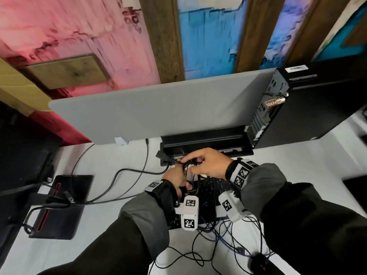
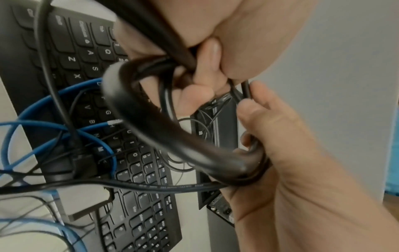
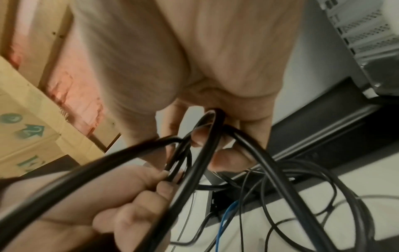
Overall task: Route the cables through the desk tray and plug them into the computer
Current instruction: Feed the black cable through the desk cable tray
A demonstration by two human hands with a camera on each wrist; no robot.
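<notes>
Black cables (image 2: 172, 136) were bunched between both hands, just in front of the open desk tray (image 1: 206, 139) at the rear edge of the desk (image 1: 111, 161). The left hand (image 1: 174, 178) gripped the bundle with fingers (image 2: 259, 109) curled round a thick loop, which bulged out of the fist toward the keyboard (image 2: 138, 170). The right hand (image 1: 208, 165) lay above and just behind the left, its fingertips (image 3: 228, 160) pinching several strands of the same bundle; the strands fell from this pinch to the tray mouth and back over the desk. A blue cable (image 2: 34, 109) lay loose across the keyboard, held by neither hand. The computer (image 1: 309, 104) stood just right of the tray, its rear panel facing the tray; whether any cable was plugged in could not be told. A grey divider (image 1: 158, 108) rose behind the tray. A black stand base (image 1: 59, 207) sat on the desk at left, well apart from the hands.
</notes>
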